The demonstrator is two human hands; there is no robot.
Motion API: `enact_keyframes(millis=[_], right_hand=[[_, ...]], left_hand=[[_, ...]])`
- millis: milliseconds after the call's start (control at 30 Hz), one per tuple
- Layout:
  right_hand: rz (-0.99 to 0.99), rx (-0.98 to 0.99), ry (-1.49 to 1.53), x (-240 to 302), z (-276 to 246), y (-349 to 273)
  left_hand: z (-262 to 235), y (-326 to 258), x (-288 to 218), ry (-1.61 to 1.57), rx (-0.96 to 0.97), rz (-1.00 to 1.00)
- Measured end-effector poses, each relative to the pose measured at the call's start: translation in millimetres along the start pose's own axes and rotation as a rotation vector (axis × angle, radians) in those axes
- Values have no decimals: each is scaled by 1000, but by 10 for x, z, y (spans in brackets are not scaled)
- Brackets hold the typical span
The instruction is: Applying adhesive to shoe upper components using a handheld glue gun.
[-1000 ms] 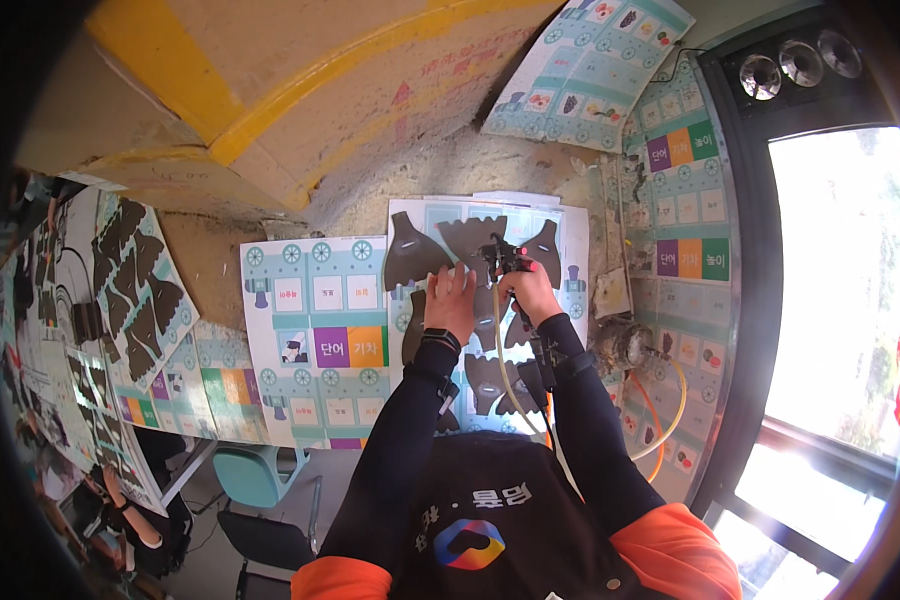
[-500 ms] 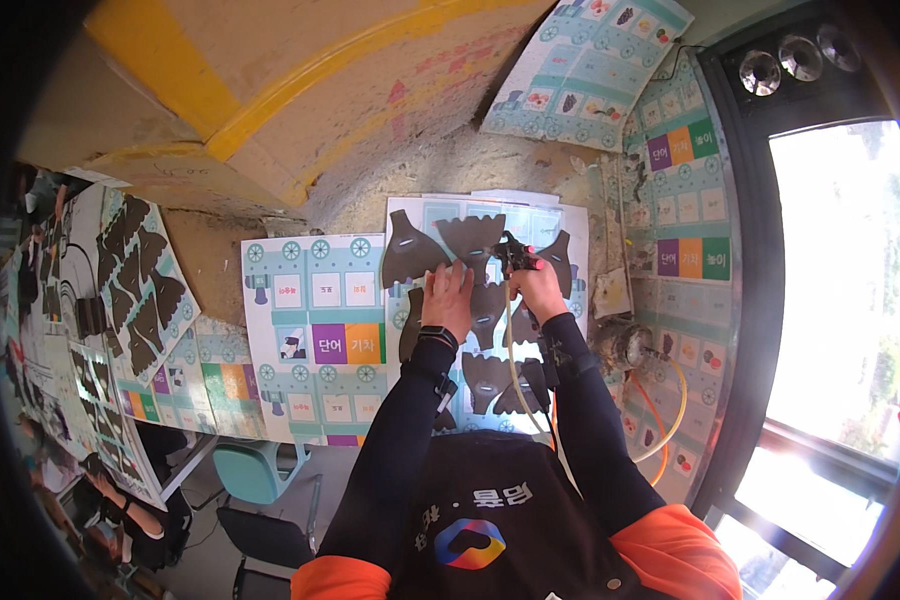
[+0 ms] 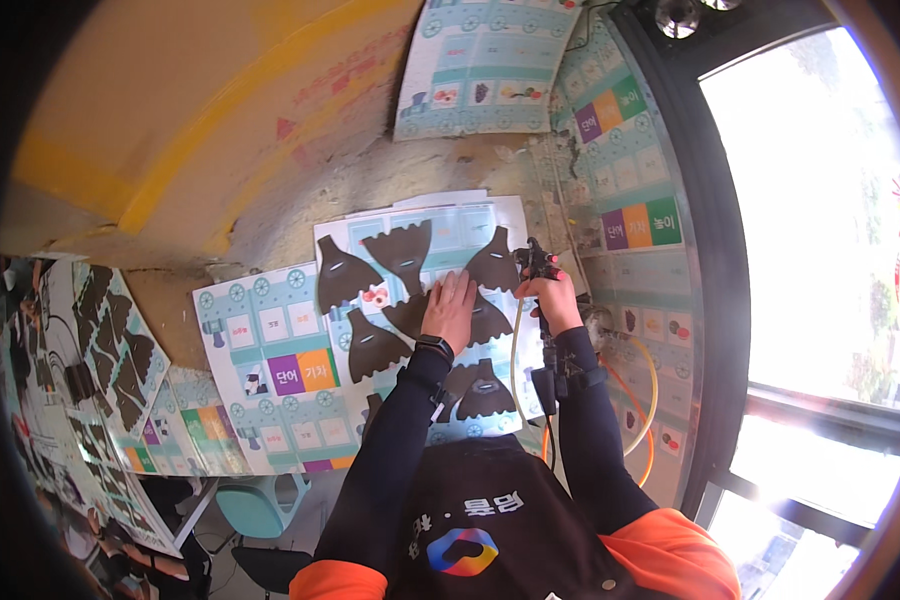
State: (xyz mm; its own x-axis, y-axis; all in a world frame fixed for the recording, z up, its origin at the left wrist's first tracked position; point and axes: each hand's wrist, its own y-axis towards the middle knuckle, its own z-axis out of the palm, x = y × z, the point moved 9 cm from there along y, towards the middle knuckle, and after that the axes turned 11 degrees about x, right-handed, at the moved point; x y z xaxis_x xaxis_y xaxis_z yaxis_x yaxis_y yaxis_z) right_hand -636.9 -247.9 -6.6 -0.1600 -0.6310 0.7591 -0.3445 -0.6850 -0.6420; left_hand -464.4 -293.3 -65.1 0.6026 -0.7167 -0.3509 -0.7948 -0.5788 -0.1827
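Several dark brown fan-shaped pieces with scalloped edges, one of them a fan-shaped piece (image 3: pixel 346 275), lie on a printed sheet (image 3: pixel 460 432). My left hand (image 3: pixel 448 312) rests on a piece in the middle, fingers stretched out and lying flat, covering part of it. My right hand (image 3: pixel 554 300) is closed round a small black spray gun (image 3: pixel 537 260) with red parts. The gun is at the sheet's right edge, beside the upper-right fan-shaped piece (image 3: pixel 493 264). A pale hose (image 3: pixel 515 365) runs down from the gun. Whether it is spraying I cannot tell.
A second printed sheet (image 3: pixel 265 325) lies at left. Further left, more dark pieces (image 3: pixel 120 360) cover another board, and another person's arm (image 3: pixel 160 565) shows. Large cardboard (image 3: pixel 220 110) stands behind. Yellow and orange hoses (image 3: pixel 653 400) curl at right, near the window (image 3: pixel 810 220).
The view has swung, shifting the scene left. Relative to the sheet, my right hand moved the spray gun right, past the upper-right piece. My left hand moved from the upper pieces to the middle.
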Motion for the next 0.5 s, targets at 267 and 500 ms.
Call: enact_keyframes(millis=[267,500], right_hand=[[-23,-48,36,-250,-202,343],[0,20,21,-267,-116,463]], left_hand=[[205,290,-159,-68,57,-23],[210,331,-175,-64,-2,-56]])
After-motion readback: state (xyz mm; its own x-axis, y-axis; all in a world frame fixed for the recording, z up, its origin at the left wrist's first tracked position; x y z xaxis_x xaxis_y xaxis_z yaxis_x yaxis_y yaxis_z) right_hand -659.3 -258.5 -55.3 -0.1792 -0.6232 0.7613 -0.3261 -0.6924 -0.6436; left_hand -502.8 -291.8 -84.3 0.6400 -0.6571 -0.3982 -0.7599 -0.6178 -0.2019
